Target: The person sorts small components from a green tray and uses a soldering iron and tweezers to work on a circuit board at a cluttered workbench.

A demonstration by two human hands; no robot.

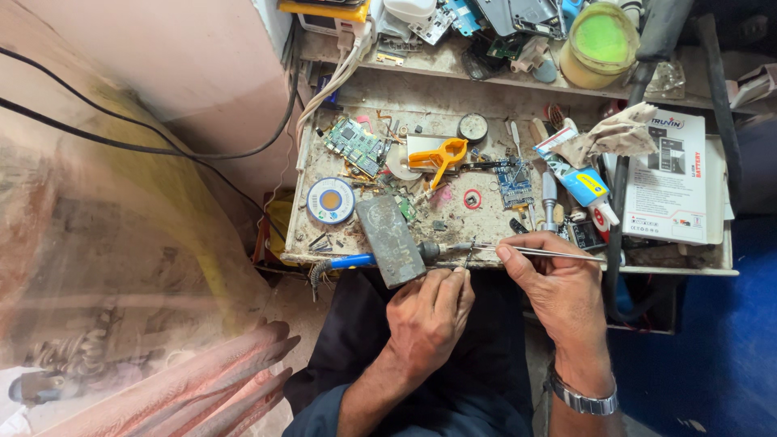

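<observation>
Two hands at the bench edge: right hand (558, 287) clamped on tweezers (538, 252), left hand (429, 311) fingertips pinched beneath their tip.

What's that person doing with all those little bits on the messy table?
A person sits at a cluttered small workbench. The right hand holds thin metal tweezers, tips pointing left. The left hand pinches a tiny part at the table's front edge, right where the tweezer tips meet it. A blue-handled soldering iron lies alongside, by a grey block. Circuit boards and an orange clamp lie farther back.
</observation>
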